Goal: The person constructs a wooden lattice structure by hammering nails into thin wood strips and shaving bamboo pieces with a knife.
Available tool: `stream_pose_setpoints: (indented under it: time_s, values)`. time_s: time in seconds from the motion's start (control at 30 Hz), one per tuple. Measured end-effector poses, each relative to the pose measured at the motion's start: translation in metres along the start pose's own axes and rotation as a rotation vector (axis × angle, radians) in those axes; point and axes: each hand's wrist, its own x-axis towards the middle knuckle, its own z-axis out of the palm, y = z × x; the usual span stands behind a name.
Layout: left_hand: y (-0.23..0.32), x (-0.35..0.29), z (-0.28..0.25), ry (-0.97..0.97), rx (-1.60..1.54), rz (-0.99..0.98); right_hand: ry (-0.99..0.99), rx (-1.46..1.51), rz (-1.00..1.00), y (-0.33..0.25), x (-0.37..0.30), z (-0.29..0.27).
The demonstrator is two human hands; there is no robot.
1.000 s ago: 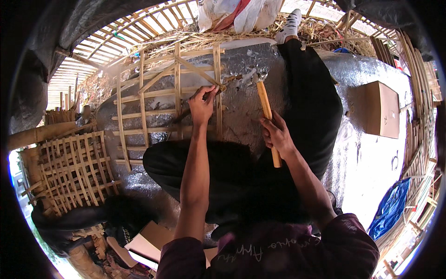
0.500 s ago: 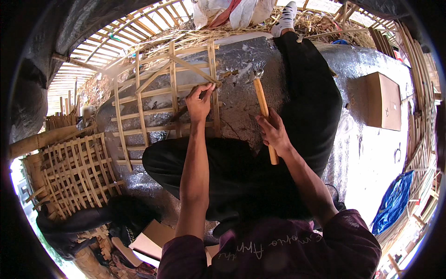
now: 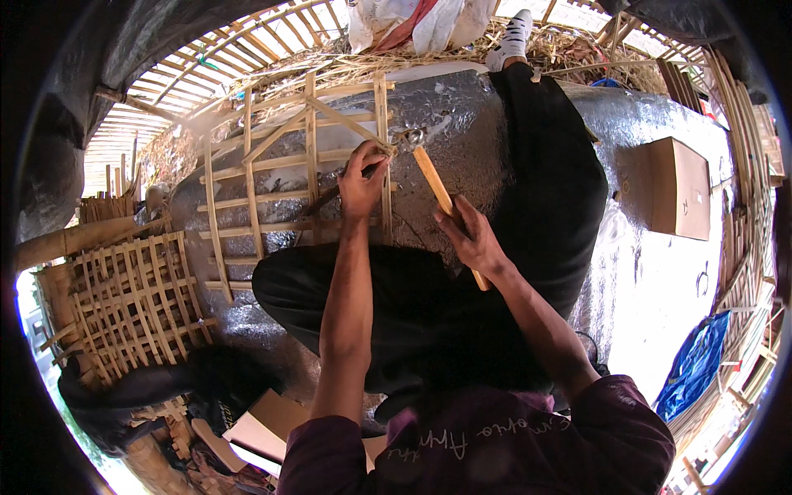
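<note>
My right hand [image 3: 472, 237] is wrapped round the wooden handle of a hammer [image 3: 435, 179], its metal head up beside my left fingertips. My left hand [image 3: 363, 181] is closed in a pinch at the right side of a lattice frame of bamboo slats [image 3: 310, 140], where a diagonal slat meets an upright one. Whatever lies between those fingertips is too small to make out. The frame rests on a shiny silver sheet [image 3: 462, 107], with its lower right part next to my bent leg.
My other leg stretches away to the right, ending in a patterned sock [image 3: 517, 33]. A cardboard box [image 3: 689, 190] stands at the right, with a blue tarp [image 3: 695, 367] below it. A woven bamboo panel [image 3: 136, 297] is at the left; an open carton [image 3: 264, 421] sits nearby.
The hammer's head has swung left and slightly down, close to my left fingertips. My left hand stays at the slat joint, its fingers shifted a little.
</note>
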Motion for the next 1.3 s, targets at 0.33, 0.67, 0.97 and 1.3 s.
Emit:
stream_pose_setpoints:
  time_s: [0.33,0.67,0.97,1.3]
  values:
    - [-0.016,0.003,0.001,0.046,0.094,0.04,-0.003,0.027,0.078,0.008,0.002,0.004]
    - [-0.01,0.008,-0.004,0.02,0.103,0.023,-0.025,0.053,0.191,0.005,-0.002,0.001]
    - [-0.013,0.007,-0.005,0.022,0.143,0.016,-0.01,0.049,0.206,0.006,-0.004,0.005]
    - [-0.015,0.014,-0.006,-0.006,0.114,0.107,0.003,0.091,0.22,0.003,-0.006,0.002]
